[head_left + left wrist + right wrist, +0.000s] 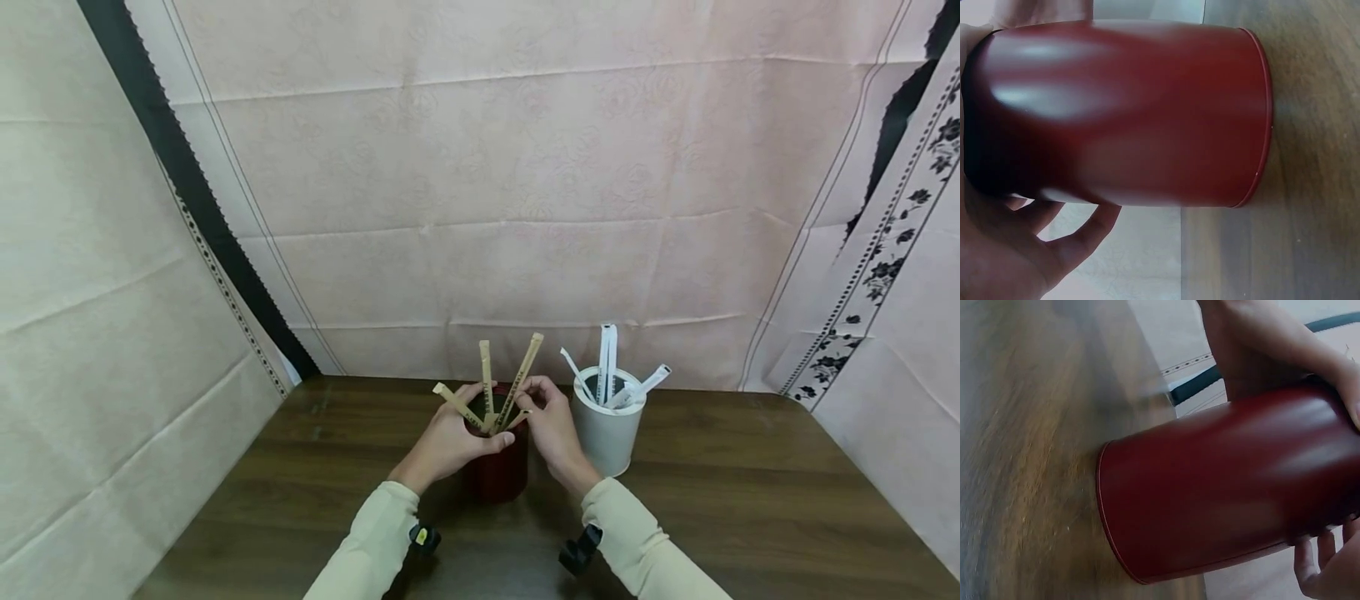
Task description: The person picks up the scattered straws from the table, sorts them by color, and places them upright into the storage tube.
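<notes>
Between both hands stands a dark red cylindrical holder (504, 473) with a smooth, shiny side. Several narrow tan sticks (486, 367) with dark printing lean outward from its mouth. My left hand (453, 440) grips the holder near its rim, thumb across the front and fingers around the left side. At the right of the rim, my right hand (553, 427) has its thumb and fingers curled close by a short tan stick. In the right wrist view, fingertips (1325, 549) of that hand touch the holder's side. The inside of the holder is mostly hidden.
A white cylindrical holder (609, 437) stands just right of my right hand, with several printed white sticks (606, 354) in it. Both holders are near the back of the brown wooden table (750, 492). Pale cloth (525, 167) hangs behind and at both sides.
</notes>
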Demonstrator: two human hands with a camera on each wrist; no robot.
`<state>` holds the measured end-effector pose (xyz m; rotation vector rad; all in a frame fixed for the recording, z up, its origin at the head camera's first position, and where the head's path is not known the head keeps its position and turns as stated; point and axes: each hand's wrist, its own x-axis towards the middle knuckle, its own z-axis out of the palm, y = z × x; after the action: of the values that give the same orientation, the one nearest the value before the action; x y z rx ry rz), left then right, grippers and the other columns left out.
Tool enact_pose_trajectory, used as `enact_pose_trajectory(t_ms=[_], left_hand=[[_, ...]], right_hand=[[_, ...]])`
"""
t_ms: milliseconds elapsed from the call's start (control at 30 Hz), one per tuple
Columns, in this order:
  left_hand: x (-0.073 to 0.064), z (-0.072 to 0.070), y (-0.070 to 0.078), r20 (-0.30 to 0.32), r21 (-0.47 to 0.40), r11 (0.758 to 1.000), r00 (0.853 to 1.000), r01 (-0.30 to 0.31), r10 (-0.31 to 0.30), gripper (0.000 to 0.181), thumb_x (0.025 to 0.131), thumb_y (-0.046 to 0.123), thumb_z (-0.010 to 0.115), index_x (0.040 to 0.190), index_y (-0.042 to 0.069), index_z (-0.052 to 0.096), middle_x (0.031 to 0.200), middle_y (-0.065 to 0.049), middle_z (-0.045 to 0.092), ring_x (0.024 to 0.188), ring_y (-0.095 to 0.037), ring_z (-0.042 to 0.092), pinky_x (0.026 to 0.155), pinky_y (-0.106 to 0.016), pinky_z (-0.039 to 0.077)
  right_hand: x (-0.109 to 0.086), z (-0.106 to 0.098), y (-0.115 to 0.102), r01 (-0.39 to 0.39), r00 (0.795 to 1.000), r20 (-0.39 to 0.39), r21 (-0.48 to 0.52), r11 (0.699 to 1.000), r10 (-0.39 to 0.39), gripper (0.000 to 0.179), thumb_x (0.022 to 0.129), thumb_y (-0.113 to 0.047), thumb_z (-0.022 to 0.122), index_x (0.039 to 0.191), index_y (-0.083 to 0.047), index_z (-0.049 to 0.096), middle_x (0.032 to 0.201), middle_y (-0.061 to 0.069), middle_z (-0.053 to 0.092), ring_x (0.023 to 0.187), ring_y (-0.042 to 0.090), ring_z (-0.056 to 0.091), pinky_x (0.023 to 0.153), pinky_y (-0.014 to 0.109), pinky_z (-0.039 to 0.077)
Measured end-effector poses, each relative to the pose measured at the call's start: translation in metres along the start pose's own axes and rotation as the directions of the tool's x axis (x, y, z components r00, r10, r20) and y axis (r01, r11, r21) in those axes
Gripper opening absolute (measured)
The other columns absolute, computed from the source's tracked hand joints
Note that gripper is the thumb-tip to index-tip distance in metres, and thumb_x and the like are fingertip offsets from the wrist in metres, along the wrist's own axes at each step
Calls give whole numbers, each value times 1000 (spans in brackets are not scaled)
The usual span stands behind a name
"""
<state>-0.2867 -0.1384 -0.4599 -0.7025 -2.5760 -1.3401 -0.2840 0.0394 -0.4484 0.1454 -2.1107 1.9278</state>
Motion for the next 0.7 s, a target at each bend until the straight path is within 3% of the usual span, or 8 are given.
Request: enact_pose_trajectory(t_ms=[200,333,500,600,667,700], left_hand=[[0,2,-1,-11,-12,1000,1000,17,-17,86,74,55,82,148,33,42,144,2,47,124,-26,53,100,-51,45],[3,2,-1,-13,-13,1000,1000,15,-15,89,73,58,82,148,32,42,144,2,47,126,-28,52,101,-51,44],[2,2,-2,4,-23,1000,1000,21,-21,90,73,59,81,149,33,40,145,4,46,125,-24,52,101,-50,45],[2,2,-4,-10,-23,999,1000,23,-23,89,72,59,82,148,35,41,145,5,46,124,-24,53,101,-51,45],[3,2,-5,-16,-18,1000,1000,25,-25,89,72,59,83,147,36,42,144,5,46,123,-23,53,100,-52,45],[4,2,-6,-14,-14,1000,1000,28,-28,89,71,59,83,147,37,42,144,6,46,123,-22,53,101,-51,45]], right_hand=[[-6,-7,2,40,999,18,-75,996,-39,14,100,-16,61,111,-8,61,109,9,63,96,22,58,80,39,51],[-14,-18,7,55,996,79,-80,995,-48,21,104,-20,53,121,-10,59,117,9,63,101,21,61,87,40,52],[-37,-41,8,161,980,142,-161,974,-139,22,103,-16,55,125,-14,59,121,5,63,110,17,61,91,35,51],[-50,-61,4,349,937,121,-236,907,-329,21,100,-12,59,121,-12,61,114,5,64,104,15,62,85,32,53],[-55,-78,3,471,879,77,-290,833,-470,20,98,-6,62,117,-9,63,108,5,65,97,13,61,79,26,53],[-56,-88,5,525,841,47,-315,791,-539,20,95,-2,64,115,-6,64,104,5,66,94,12,61,77,24,52]])
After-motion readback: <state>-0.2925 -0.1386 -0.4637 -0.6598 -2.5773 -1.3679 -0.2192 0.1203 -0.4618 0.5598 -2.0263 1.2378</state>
